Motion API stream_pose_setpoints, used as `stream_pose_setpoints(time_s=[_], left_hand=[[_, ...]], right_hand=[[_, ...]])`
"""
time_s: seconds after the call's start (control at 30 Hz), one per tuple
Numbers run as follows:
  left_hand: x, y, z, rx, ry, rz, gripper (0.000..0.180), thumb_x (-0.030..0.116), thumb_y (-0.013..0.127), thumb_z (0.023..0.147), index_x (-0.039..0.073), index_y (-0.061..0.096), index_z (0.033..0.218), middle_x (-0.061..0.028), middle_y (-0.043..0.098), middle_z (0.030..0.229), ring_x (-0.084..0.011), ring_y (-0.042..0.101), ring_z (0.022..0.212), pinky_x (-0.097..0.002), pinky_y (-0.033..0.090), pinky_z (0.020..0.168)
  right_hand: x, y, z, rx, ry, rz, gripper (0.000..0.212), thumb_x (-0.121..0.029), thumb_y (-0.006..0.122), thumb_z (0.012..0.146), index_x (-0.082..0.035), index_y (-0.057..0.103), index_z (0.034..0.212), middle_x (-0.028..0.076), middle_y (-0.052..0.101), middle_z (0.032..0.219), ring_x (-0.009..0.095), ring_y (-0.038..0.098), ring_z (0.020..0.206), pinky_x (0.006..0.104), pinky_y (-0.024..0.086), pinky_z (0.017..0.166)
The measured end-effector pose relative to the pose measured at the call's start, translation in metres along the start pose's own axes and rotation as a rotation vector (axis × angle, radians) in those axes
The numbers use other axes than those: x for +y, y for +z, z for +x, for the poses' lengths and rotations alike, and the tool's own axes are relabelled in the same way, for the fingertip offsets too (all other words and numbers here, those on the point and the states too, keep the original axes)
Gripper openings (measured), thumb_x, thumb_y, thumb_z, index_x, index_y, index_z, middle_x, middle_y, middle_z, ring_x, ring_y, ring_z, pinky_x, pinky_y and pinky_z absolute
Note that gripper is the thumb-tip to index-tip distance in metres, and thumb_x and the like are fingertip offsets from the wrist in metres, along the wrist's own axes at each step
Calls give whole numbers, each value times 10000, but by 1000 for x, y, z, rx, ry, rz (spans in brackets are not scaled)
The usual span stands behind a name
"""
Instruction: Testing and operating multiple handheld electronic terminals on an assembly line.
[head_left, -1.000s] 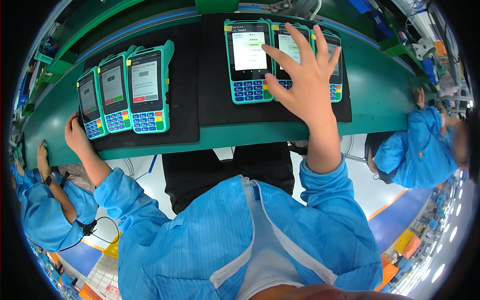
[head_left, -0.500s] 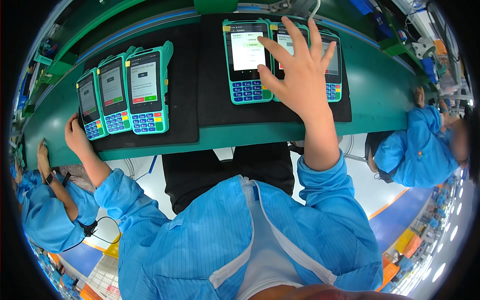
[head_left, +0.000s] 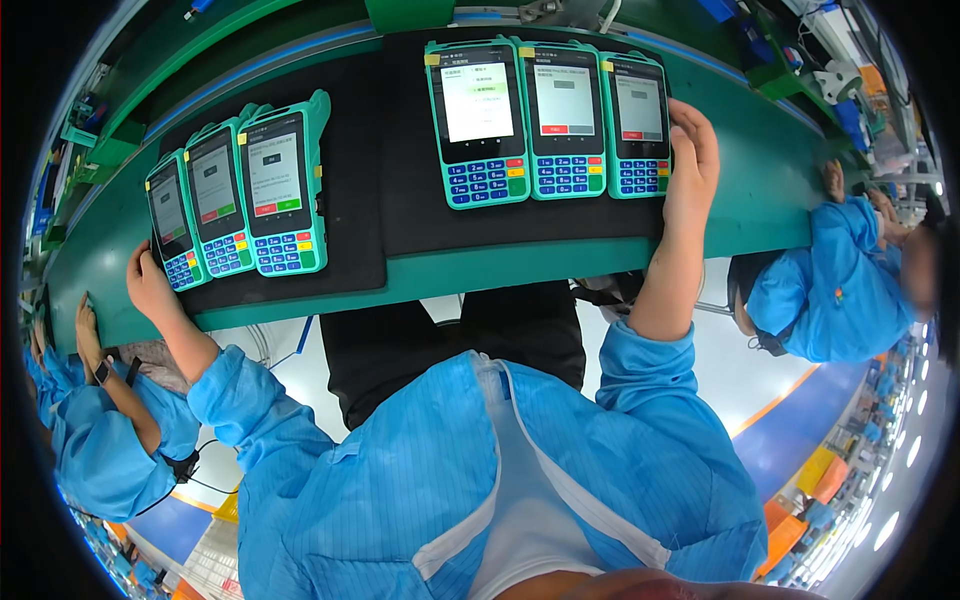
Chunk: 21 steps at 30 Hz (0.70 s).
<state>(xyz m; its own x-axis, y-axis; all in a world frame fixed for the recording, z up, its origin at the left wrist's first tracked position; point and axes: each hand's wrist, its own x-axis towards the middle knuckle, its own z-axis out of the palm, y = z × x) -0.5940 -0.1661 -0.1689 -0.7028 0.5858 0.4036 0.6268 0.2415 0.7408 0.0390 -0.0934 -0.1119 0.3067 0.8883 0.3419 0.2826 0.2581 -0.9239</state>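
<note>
Two groups of green handheld payment terminals with blue keypads and lit screens lie before me. On the right group's outer terminal [head_left: 640, 125], my right hand [head_left: 692, 165] curls its fingers round the right edge. Beside it are a middle terminal [head_left: 565, 120] and a left terminal [head_left: 478, 125] with a bright list on its screen. My left hand [head_left: 152, 288] rests at the bench's front edge, by the leftmost terminal [head_left: 177, 220]. Its fingers are loosely bent, apparently holding nothing. Two more terminals, one in the middle [head_left: 218, 200] and one on the right [head_left: 280, 190], complete that group.
Black mats [head_left: 410, 235] cover part of the green bench [head_left: 480, 265]. A raised rail runs along its back. People in blue workwear sit nearby at the left [head_left: 110, 430] and the right [head_left: 825, 285], their hands at the bench.
My right hand has left the screen of the right group's left terminal and moved right, to the outer terminal's edge. The view has shifted slightly. My left hand stays near the leftmost terminal.
</note>
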Motion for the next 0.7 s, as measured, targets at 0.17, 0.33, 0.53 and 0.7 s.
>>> stream_pose_setpoints(time_s=[0.17, 0.33, 0.53, 0.7], left_hand=[[-2, -2, -3, 0, 4, 18, 279, 165, 503, 845, 6, 663, 1009, -97, 655, 939, -154, 587, 828, -260, 450, 763], [8, -7, -3, 6, 11, 60, 278, 169, 504, 848, 8, 664, 1009, -100, 658, 949, -160, 592, 847, -264, 447, 776], [3, -5, -6, 11, 43, 66, 275, 170, 509, 847, 14, 666, 1010, -92, 659, 951, -160, 593, 855, -262, 446, 780], [-4, -6, -6, -6, 3, 10, 279, 170, 505, 845, 13, 667, 1009, -88, 657, 940, -155, 588, 846, -261, 445, 777]], right_hand=[[3, -5, -5, -51, 2, 70, 295, -36, 473, 865, -14, 549, 1149, 145, 570, 1122, 174, 557, 1001, 263, 404, 885], [7, -12, -9, -51, -16, -10, 369, -34, 549, 828, -24, 518, 1195, 131, 546, 1132, 163, 549, 938, 267, 447, 804], [10, -12, -8, -98, -53, -127, 534, -80, 685, 743, -56, 490, 1239, 113, 482, 1153, 169, 541, 881, 274, 472, 727], [8, -7, -7, -107, -98, -265, 562, -113, 711, 722, -92, 497, 1241, 112, 448, 1157, 179, 532, 911, 280, 463, 744]])
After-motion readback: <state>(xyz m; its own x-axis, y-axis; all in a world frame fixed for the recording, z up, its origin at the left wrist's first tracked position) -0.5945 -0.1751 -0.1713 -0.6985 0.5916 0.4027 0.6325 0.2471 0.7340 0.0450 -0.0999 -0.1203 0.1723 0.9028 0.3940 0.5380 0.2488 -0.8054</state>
